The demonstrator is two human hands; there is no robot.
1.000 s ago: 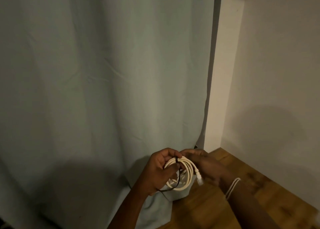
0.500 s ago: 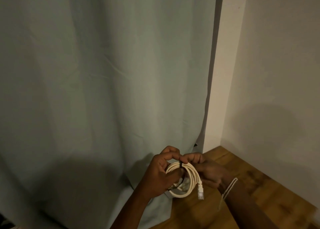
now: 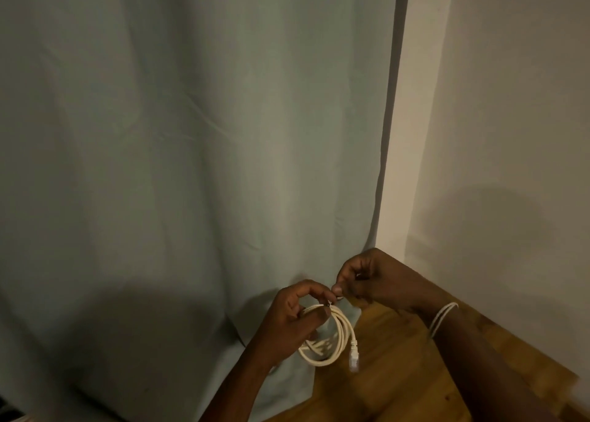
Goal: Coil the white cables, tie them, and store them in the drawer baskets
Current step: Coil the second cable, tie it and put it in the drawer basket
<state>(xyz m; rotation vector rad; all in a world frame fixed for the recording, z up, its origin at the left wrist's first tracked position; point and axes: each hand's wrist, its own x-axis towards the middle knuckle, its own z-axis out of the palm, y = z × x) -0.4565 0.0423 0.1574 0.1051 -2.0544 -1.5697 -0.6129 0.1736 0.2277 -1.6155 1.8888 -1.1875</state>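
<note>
A coiled white cable (image 3: 338,342) hangs in front of me, its clear plug (image 3: 353,359) dangling at the lower right of the loop. My left hand (image 3: 293,316) grips the top of the coil with thumb and fingers curled round the strands. A thin dark tie (image 3: 332,302) sits at the top of the coil. My right hand (image 3: 370,281) is above and to the right, pinching the tie's end between thumb and forefinger. No drawer or basket is in view.
A pale green curtain (image 3: 191,166) fills the left and middle. A white wall (image 3: 510,134) stands to the right. A wooden floor (image 3: 399,373) lies below the hands. A white band (image 3: 442,318) circles my right wrist.
My right hand has lifted up and to the right, away from the coil, drawing the tie's end with it. The left hand keeps its grip and the coil hangs a little lower.
</note>
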